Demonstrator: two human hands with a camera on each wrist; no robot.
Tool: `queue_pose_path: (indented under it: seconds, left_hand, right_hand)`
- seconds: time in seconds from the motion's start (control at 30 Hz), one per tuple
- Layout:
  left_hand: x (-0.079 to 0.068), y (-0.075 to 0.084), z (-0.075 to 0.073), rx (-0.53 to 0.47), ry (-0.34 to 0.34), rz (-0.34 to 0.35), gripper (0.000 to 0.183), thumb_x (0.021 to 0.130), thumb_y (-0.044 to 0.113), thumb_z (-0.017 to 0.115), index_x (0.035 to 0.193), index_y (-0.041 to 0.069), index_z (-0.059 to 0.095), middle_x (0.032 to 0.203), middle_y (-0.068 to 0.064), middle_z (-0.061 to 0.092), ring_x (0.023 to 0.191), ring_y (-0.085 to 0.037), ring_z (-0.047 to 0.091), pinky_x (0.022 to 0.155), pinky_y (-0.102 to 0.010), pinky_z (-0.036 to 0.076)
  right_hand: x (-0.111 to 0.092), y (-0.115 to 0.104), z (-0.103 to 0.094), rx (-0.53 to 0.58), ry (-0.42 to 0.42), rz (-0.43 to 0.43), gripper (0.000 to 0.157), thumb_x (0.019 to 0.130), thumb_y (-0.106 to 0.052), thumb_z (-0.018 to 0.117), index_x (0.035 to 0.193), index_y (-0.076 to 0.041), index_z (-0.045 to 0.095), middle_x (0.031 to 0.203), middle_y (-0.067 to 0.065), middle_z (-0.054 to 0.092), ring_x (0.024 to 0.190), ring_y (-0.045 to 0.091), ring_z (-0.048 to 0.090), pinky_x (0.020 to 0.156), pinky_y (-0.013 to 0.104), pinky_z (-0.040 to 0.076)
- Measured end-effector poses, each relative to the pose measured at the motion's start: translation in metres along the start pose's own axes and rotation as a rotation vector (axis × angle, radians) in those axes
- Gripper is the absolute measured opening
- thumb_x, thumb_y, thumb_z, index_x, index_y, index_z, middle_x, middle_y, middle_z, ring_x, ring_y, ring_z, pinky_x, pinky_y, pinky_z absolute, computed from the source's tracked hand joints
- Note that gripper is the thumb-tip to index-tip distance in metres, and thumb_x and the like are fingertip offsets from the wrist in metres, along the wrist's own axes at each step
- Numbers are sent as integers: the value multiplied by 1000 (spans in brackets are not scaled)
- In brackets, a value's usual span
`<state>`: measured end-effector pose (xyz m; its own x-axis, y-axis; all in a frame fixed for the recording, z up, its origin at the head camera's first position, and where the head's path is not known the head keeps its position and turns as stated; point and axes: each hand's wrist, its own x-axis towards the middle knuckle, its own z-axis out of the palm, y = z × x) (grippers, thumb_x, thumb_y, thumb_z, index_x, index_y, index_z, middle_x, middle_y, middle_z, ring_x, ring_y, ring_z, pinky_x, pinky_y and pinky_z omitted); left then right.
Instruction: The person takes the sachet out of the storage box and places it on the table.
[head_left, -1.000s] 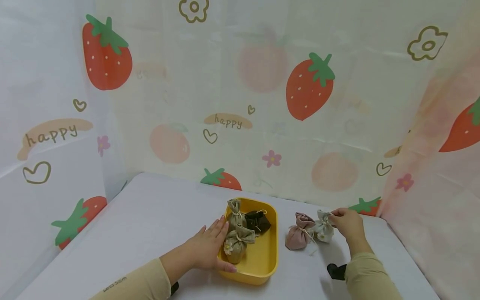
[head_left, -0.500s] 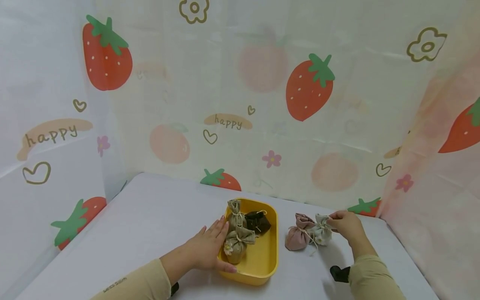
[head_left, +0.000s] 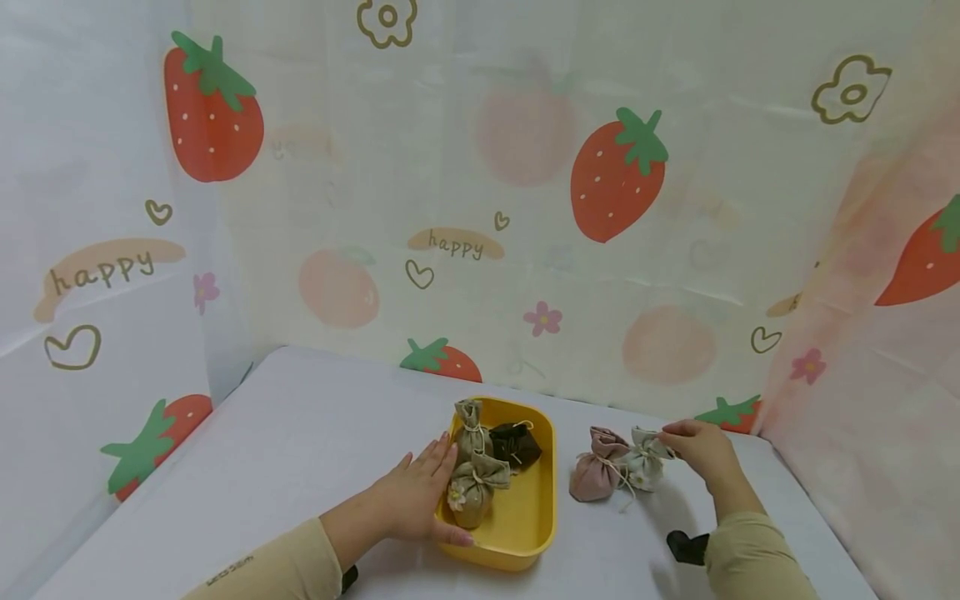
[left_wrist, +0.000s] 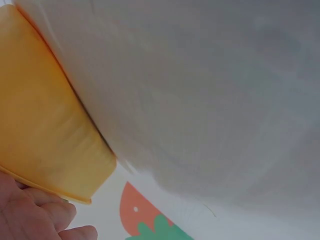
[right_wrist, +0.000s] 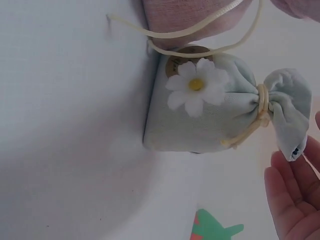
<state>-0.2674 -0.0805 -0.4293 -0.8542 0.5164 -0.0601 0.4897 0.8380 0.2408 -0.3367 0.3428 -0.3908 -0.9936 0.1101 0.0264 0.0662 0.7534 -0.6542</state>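
Observation:
My left hand [head_left: 416, 496] lies along the left rim of a yellow plastic box [head_left: 536, 517], fingers straight and thumb at the near rim. The left wrist view shows its fingers [left_wrist: 55, 212] under the box's rim. Inside the box are two olive-beige drawstring pouches [head_left: 472, 425] and a black pouch [head_left: 517, 446]. Right of it, a dusty pink pouch [head_left: 597, 475] stands against a pale grey-green pouch [right_wrist: 200, 125] bearing a white fabric flower. My right hand [head_left: 705, 458] is at the pale pouch's gathered top, extended fingers by its corner, without a visible grip.
The white-covered table [head_left: 322, 417] meets a printed cloth backdrop [head_left: 450, 167] behind and at both sides. A cream drawstring [right_wrist: 200, 32] trails across the two pouches outside the box. A black wrist-camera part [head_left: 686, 547] hangs below the right sleeve.
The pale pouch has shifted slightly left against the pink one. My right hand has then drawn a little to the right, its fingers loosening at the pouch's top. The left hand stays put.

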Motion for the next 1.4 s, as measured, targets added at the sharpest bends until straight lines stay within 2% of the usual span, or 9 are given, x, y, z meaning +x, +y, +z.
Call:
queue_pose_path:
  seconds: [0.4, 0.63, 0.97, 1.1, 1.4]
  left_hand:
    - [-2, 1, -2, -5, -6, 6, 119, 64, 83, 45, 147, 3, 11, 152, -16, 3, 139, -31, 9, 105, -55, 20]
    - [-1, 0, -1, -9, -3, 9, 120, 64, 83, 45, 147, 3, 11, 152, -16, 2, 139, -31, 9, 105, -55, 20]
    - [-1, 0, 0, -12, -4, 8, 120, 64, 83, 45, 147, 4, 11, 152, -16, 2, 139, -30, 8, 105, -55, 20]
    - [-1, 0, -1, -11, -2, 9, 120, 64, 83, 45, 147, 3, 11, 152, -16, 2, 139, -31, 9, 105, -56, 20]
    - [1, 1, 1, -8, -4, -3, 120, 64, 83, 46, 147, 4, 10, 152, -16, 2, 139, -31, 8, 105, -56, 19]
  right_hand:
    - [-7, -13, -10, 85, 23, -8, 54, 86, -40, 60, 118, 3, 57, 120, 23, 56, 106, 37, 56, 88, 53, 42]
    - [-8, -29, -16, 129, 44, -58, 57, 85, -44, 61, 120, 1, 57, 119, 21, 58, 109, 36, 54, 90, 53, 40]
    - [-14, -53, -15, 132, 79, -164, 50, 84, -40, 64, 115, -2, 62, 112, 15, 63, 103, 29, 57, 87, 48, 44]
    - [-18, -66, -10, 161, 53, -212, 45, 84, -36, 65, 114, -3, 63, 108, 12, 65, 102, 27, 59, 87, 44, 45]
    - [-27, -100, 11, 199, -73, -300, 36, 84, -30, 66, 112, -7, 65, 110, 11, 65, 101, 24, 59, 88, 42, 46]
